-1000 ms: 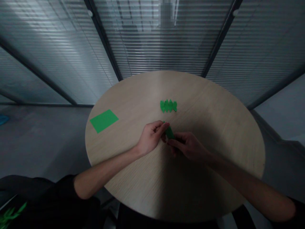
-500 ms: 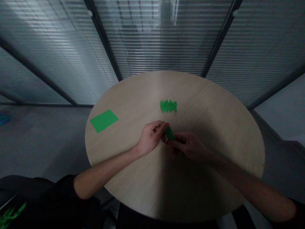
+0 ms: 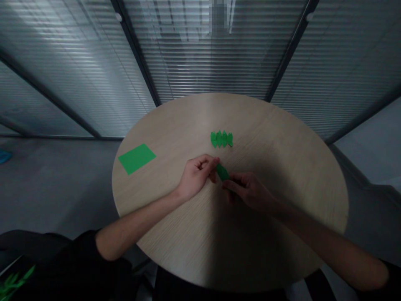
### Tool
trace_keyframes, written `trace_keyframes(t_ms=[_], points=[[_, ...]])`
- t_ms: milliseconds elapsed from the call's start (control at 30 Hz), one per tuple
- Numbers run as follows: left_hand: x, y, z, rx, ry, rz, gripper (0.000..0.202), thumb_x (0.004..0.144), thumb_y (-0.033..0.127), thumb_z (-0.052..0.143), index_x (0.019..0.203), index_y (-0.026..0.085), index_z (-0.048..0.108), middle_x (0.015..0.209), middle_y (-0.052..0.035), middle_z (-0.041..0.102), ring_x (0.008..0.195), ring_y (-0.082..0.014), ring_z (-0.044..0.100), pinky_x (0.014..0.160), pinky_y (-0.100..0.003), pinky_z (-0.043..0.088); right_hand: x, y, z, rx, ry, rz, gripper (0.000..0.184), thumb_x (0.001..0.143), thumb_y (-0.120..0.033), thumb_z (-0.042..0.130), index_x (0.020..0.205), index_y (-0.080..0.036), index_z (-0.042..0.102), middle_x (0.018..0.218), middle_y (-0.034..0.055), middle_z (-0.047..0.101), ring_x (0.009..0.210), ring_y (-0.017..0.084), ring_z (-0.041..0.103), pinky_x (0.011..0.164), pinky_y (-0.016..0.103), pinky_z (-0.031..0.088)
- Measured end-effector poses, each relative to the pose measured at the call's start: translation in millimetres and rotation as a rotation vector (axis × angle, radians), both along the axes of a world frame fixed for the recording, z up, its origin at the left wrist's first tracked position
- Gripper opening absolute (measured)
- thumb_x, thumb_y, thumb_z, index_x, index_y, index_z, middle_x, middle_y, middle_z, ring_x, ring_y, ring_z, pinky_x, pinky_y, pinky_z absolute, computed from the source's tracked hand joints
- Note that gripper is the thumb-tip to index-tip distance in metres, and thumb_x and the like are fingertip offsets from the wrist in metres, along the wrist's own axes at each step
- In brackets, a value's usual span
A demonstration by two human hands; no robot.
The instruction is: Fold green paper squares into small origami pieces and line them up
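Pinching a small green strip [image 3: 222, 172] between them, the left hand [image 3: 194, 176] and the right hand [image 3: 249, 192] come close together just on the near side of the row of green pieces [image 3: 222, 139]. The left hand has its thumb and fingers closed on the strip's end nearer the row; the right hand is clamped on the end farther from the row. The strip slants between them, apart from the row. The row's pieces, pointed at their tips, lie side by side on the pale, round surface [image 3: 169, 125]. Well to the left of the row and a little nearer the person lies a flat green sheet [image 3: 137, 159]. Beyond the row, past the surface's far edge, stand slatted blinds [image 3: 188, 67].
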State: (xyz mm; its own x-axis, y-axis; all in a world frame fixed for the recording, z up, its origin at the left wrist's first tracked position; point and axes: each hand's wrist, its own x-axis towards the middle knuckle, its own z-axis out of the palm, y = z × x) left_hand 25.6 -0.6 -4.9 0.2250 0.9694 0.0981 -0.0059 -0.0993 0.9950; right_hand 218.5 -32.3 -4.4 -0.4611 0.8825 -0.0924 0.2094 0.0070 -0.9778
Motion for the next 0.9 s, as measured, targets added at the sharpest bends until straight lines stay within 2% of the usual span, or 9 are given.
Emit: trace_keyframes(t_ms=[100, 233, 300, 400, 467, 700, 900], points=[[-2.5, 4.3, 0.0, -0.012, -0.049, 0.022, 0.043, 0.093, 0.056, 0.069, 0.076, 0.017, 0.061, 0.055, 0.0025, 0.060, 0.047, -0.0096, 0.059, 0.051, -0.021, 0.049, 0.1, 0.6, -1.1, -0.008, 0.007, 0.006, 0.044, 0.094, -0.056, 0.064, 0.071, -0.019, 0.063, 0.061, 0.0009, 0.065, 0.055, 0.012, 0.058, 0.055, 0.026, 0.044], [-2.6, 3.9, 1.0, -0.032, -0.061, -0.079, 0.051, 0.096, 0.066, 0.059, 0.087, 0.016, 0.063, 0.060, 0.0010, 0.062, 0.049, -0.0114, 0.061, 0.050, -0.023, 0.053, 2.1, 2.4, -3.5, -0.026, 0.010, -0.003, 0.039, 0.095, -0.055, 0.064, 0.081, -0.018, 0.067, 0.060, -0.0008, 0.063, 0.052, 0.012, 0.056, 0.052, 0.025, 0.041], [-2.2, 2.3, 1.1, -0.039, -0.013, -0.158, 0.050, 0.092, 0.065, 0.066, 0.092, 0.015, 0.065, 0.062, 0.0001, 0.064, 0.050, -0.0122, 0.062, 0.048, -0.022, 0.052, 3.2, 2.6, -4.1, -0.016, -0.006, 0.013, 0.037, 0.096, -0.052, 0.063, 0.082, -0.018, 0.068, 0.060, -0.0008, 0.064, 0.052, 0.012, 0.057, 0.053, 0.025, 0.041], [-2.4, 0.9, 0.7, -0.017, 0.090, -0.204, 0.042, 0.089, 0.055, 0.075, 0.082, 0.014, 0.065, 0.057, -0.0001, 0.064, 0.049, -0.0110, 0.060, 0.046, -0.019, 0.048, 4.2, 2.9, -4.6, 0.003, -0.014, 0.026, 0.036, 0.097, -0.048, 0.062, 0.080, -0.018, 0.068, 0.062, -0.0001, 0.065, 0.054, 0.011, 0.058, 0.055, 0.025, 0.042], [-3.3, 1.1, 0.8, -0.006, 0.121, -0.181, 0.039, 0.091, 0.049, 0.073, 0.076, 0.015, 0.064, 0.055, -0.0004, 0.064, 0.048, -0.0099, 0.058, 0.047, -0.019, 0.046, 4.5, 3.9, -4.9, -0.005, -0.016, 0.001, 0.035, 0.097, -0.049, 0.062, 0.081, -0.018, 0.069, 0.064, 0.0004, 0.066, 0.056, 0.012, 0.059, 0.055, 0.025, 0.042], [-5.4, 1.5, 0.4, -0.002, 0.087, -0.118, 0.029, 0.092, 0.042, 0.070, 0.084, 0.014, 0.067, 0.055, 0.0009, 0.064, 0.047, -0.0099, 0.058, 0.049, -0.020, 0.046, 7.5, 11.2, -2.3, 0.065, -0.003, -0.189, 0.035, 0.091, -0.050, 0.066, 0.075, -0.019, 0.068, 0.068, 0.0027, 0.066, 0.063, 0.015, 0.060, 0.061, 0.028, 0.046], [-2.2, 0.3, -2.4, 0.055, 0.023, -0.083, 0.023, 0.088, 0.033, 0.074, 0.097, 0.013, 0.068, 0.064, 0.0029, 0.063, 0.050, -0.0084, 0.060, 0.049, -0.018, 0.050, 7.5, 8.5, -1.9, 0.070, -0.073, -0.058, 0.030, 0.091, -0.046, 0.067, 0.078, -0.019, 0.069, 0.072, 0.0018, 0.064, 0.064, 0.014, 0.055, 0.058, 0.027, 0.041]])
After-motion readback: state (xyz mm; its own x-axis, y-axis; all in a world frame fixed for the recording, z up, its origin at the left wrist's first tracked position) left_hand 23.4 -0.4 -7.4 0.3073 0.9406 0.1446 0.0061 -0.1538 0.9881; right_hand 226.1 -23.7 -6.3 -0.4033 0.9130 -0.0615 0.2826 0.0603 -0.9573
